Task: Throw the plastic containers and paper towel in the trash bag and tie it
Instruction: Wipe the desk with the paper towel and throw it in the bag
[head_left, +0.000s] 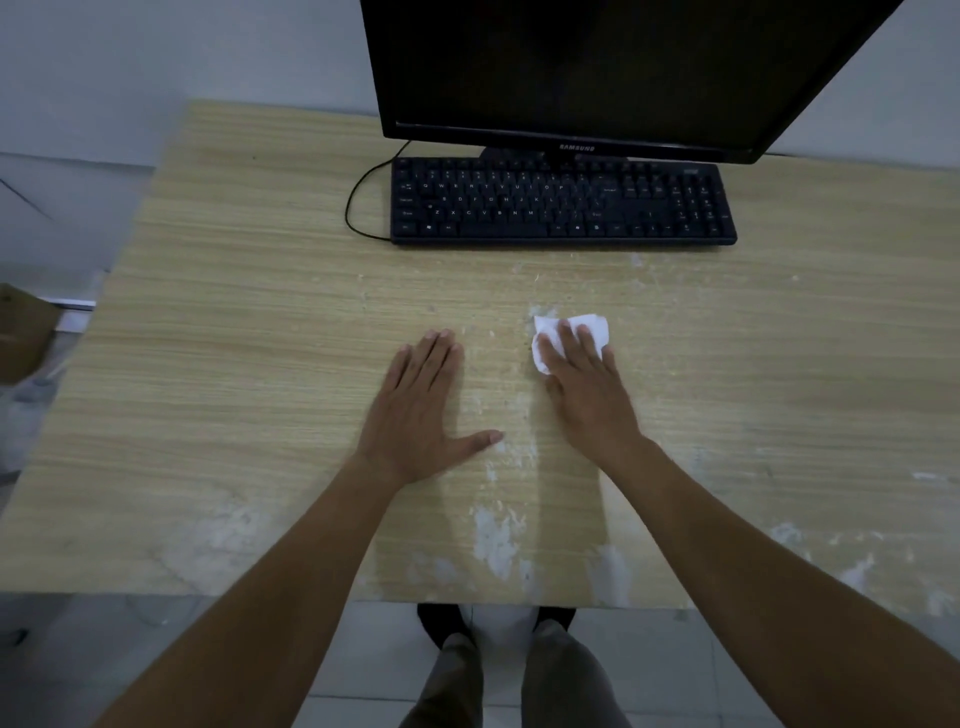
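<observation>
Right hand (582, 384) presses flat on towel (570, 335) mid-table (234, 312), left hand (423, 400) flat and empty beside it; likely towel pickup next, needs a pinch—no bag or containers visible.

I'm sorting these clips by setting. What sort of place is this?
Probably an office or home workstation: a black monitor and keyboard stand on a worn wood-grain desk against a plain wall. The right hand presses a paper towel on the desk.
</observation>
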